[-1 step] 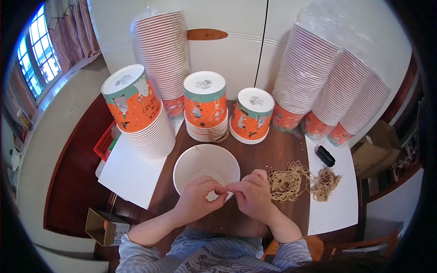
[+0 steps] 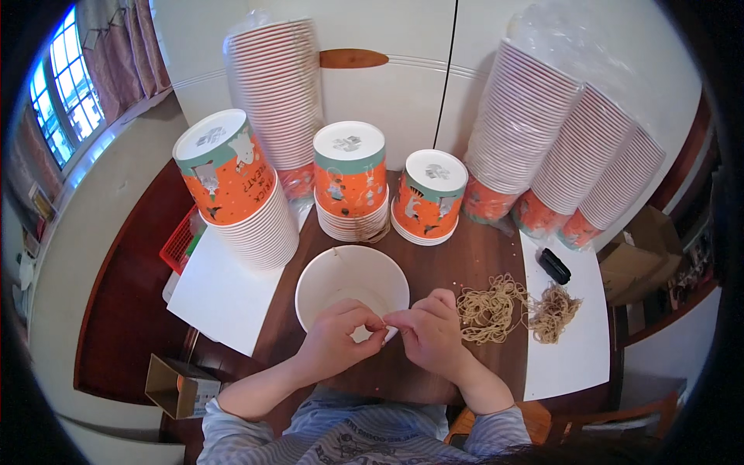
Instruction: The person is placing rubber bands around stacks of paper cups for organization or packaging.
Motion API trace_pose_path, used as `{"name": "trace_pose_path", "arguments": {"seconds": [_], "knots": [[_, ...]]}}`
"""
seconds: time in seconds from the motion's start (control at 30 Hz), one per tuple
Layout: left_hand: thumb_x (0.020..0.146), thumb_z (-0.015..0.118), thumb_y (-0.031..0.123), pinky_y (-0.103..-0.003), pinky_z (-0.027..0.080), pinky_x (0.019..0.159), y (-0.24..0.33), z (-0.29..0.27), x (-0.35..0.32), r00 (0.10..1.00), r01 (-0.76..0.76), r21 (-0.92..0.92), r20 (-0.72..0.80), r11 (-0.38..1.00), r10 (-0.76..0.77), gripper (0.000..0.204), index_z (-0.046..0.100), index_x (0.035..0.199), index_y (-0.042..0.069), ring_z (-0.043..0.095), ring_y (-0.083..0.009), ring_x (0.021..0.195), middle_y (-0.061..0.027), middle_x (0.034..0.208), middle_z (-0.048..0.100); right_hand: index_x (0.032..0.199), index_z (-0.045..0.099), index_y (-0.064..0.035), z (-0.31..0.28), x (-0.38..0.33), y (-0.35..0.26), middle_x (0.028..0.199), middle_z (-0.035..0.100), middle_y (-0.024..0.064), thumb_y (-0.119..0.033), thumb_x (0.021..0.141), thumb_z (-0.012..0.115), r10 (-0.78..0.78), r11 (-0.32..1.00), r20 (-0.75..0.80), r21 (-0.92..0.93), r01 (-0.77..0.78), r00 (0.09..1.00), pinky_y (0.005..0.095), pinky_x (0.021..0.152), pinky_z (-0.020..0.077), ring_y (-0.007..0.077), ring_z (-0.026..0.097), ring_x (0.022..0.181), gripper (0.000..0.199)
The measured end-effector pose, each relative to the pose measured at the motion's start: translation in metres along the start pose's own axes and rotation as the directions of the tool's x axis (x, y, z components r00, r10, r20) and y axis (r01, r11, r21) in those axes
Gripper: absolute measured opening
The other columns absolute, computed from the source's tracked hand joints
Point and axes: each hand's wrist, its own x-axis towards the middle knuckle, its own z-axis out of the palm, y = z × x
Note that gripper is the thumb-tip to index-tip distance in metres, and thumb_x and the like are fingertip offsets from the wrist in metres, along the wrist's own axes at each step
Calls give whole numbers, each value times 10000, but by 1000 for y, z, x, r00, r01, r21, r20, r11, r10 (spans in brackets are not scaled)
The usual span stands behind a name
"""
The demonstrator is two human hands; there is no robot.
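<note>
A white paper bucket [image 2: 310,288] stands open end up in front of me. At its near rim the fingertips of my left hand [image 2: 343,332] and my right hand [image 2: 430,329] meet, thumbs and forefingers pinched together. Between them shows a tiny tan bit that looks like cord, mostly hidden by the fingers. A short piece of tan cord [image 2: 336,253] lies at the bucket's far rim. To the right of my right hand sits a loose tangle of tan cord [image 2: 490,310], with a second, tighter bunch of cord [image 2: 555,314] beside it.
Behind the bucket stand upside-down stacks of orange and green printed buckets [image 2: 232,182], [image 2: 349,186], [image 2: 428,198]. Tall stacks in clear plastic [image 2: 523,116] line the back. A black object [image 2: 554,266] lies on white board [image 2: 573,364] at right. An opened carton [image 2: 167,387] is at lower left.
</note>
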Motion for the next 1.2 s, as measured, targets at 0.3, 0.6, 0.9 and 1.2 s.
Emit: {"name": "trace_pose_path", "arguments": {"seconds": [0.3, 0.6, 0.9, 1.2], "knots": [[639, 668, 51, -284, 430, 543, -3, -3, -5, 999, 0, 63, 35, 998, -2, 94, 584, 682, 51, 547, -183, 635, -44, 683, 573, 825, 565, -102, 4, -5, 5, 719, 556, -35, 65, 576, 599, -60, 997, -34, -52, 58, 998, 298, 588, 341, 154, 459, 569, 301], [624, 654, 82, -312, 449, 515, 4, 4, -24, 999, -20, 262, 35, 965, 11, 93, 567, 653, 80, 539, -206, 609, -35, 641, 534, 797, 557, -125, -4, 0, 10, 674, 500, -16, 18, 567, 569, 28, 990, -85, -137, -40, 996, 316, 626, 354, 173, 480, 620, 272], [593, 693, 70, -274, 449, 504, -12, 29, -54, 944, -198, 526, -125, 827, 305, 155, 607, 722, 86, 558, -166, 605, -17, 670, 541, 827, 559, -96, -13, 6, 7, 743, 523, -3, -7, 616, 554, 66, 997, 212, -63, -54, 975, 335, 667, 370, 207, 507, 760, 229], [615, 674, 63, -268, 447, 510, -44, 38, -65, 865, -321, 539, -167, 778, 473, 173, 609, 775, 72, 573, -161, 620, -18, 721, 567, 888, 582, -123, -22, -10, -14, 730, 557, 9, -146, 725, 590, 19, 999, 727, 11, -40, 686, 299, 656, 401, 164, 545, 714, 165]]}}
